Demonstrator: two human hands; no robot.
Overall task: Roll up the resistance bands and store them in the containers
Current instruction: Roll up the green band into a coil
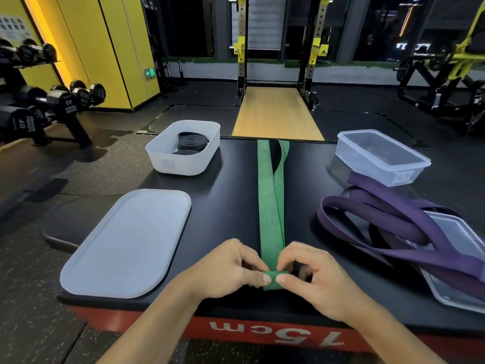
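A green resistance band (270, 200) lies flat and straight down the middle of the black box top, running to its far edge. Its near end is folded over into a small roll, pinched between my left hand (231, 269) and my right hand (312, 279). A purple band (388, 227) lies in loose loops at the right. The white container (168, 158) at the back left holds rolled black bands (193, 143). A clear container (380, 158) stands at the back right with nothing in it.
A white lid (126, 243) lies at the front left. A clear lid (456, 264) sits under the purple band at the right edge. The black box top (225, 195) has a red front. Dumbbell racks (42, 101) stand left, a squat rack beyond.
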